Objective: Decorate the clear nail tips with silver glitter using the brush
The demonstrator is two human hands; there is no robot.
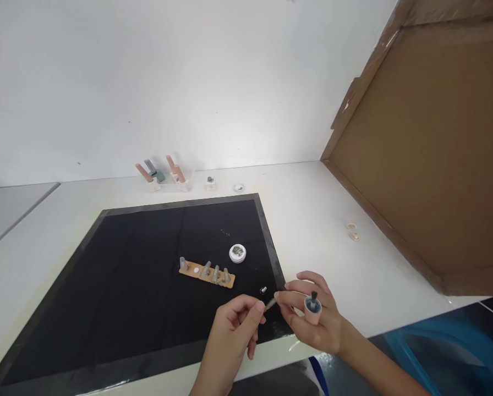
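My left hand [239, 325] pinches one end of a small grey-green false nail [270, 303] between thumb and fingertips. The thumb and index fingertips of my right hand [310, 316] are at its other end; whether they grip it I cannot tell. Tucked against the right fingers is a pink nail polish cap [312, 315], its dark brush pointing up. Beyond my hands lies a wooden nail stand [205, 278] with several grey false nails on it. A round white pot [237, 253] with small shiny bits stands behind it. A tiny white piece [263, 289] lies near my left fingertips.
A black mat [147, 286] with taped edges covers much of the white table [296, 220]. At the back are nail polish bottles [176, 171] in a clear tray, a small jar [211, 183] and a white lid [239, 187]. A cardboard box [428, 148] rises at right, near two small beige pieces [352, 231].
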